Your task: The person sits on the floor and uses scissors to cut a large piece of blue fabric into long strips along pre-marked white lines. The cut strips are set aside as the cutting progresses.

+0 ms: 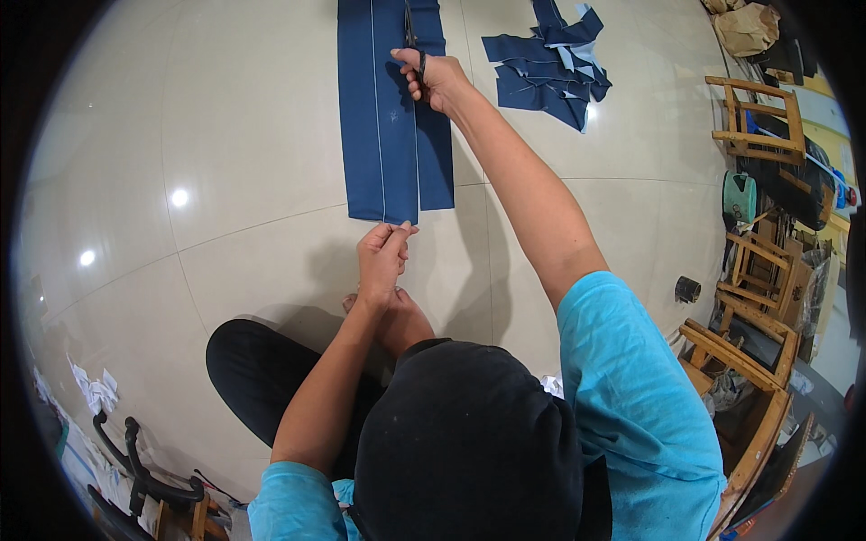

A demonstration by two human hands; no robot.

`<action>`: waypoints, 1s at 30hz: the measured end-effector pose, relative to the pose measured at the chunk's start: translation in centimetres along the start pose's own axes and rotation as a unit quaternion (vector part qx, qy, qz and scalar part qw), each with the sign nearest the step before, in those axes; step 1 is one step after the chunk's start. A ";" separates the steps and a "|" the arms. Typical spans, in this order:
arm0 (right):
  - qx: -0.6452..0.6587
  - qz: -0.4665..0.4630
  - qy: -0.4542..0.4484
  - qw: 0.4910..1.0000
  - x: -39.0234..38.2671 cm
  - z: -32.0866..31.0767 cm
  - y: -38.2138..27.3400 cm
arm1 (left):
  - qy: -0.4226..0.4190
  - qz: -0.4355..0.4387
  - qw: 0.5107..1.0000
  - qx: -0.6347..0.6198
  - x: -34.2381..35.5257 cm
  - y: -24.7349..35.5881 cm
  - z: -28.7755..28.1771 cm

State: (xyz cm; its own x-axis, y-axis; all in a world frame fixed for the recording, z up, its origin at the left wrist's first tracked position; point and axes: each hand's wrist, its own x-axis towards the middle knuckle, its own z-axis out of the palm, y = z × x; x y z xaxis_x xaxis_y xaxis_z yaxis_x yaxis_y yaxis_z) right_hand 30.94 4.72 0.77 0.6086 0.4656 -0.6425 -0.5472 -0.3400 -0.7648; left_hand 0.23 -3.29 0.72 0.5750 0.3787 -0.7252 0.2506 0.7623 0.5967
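Observation:
A long strip of dark blue fabric (365, 135) lies flat on the tiled floor, with pale lines running down its length. A slit parts its near end from a narrower blue piece (437, 171) on the right. My right hand (434, 79) is closed round the black handles of a pair of scissors (409, 32), whose blades point away along the fabric. At the fabric's near edge, my left hand (385, 251) pinches the corner between thumb and fingers.
A heap of blue fabric scraps (555, 72) lies on the floor at the far right. Wooden stools (762, 117) and other clutter line the right side. A dark cylinder (687, 289) sits on the floor nearer. Black chair parts (140, 469) and white scraps (94, 389) are at the lower left.

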 end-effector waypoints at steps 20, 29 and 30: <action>-0.008 -0.005 -0.005 1.000 0.8 0.0 -0.9 | -0.006 -0.001 1.000 -0.006 0.2 -0.4 -0.3; -0.002 -0.014 0.001 1.000 1.8 0.1 -1.2 | -0.004 0.001 1.000 -0.008 0.1 -0.2 -0.1; 0.002 -0.016 0.004 1.000 1.8 0.2 -1.2 | -0.002 0.000 1.000 -0.006 0.0 -0.2 -0.1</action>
State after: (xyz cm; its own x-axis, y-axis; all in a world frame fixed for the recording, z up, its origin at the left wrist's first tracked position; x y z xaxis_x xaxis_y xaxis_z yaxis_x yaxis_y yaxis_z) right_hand 32.63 6.14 0.54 0.6304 0.4688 -0.6187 -0.5303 -0.3219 -0.7843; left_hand 0.14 -3.35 0.56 0.5787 0.3761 -0.7236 0.2406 0.7691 0.5921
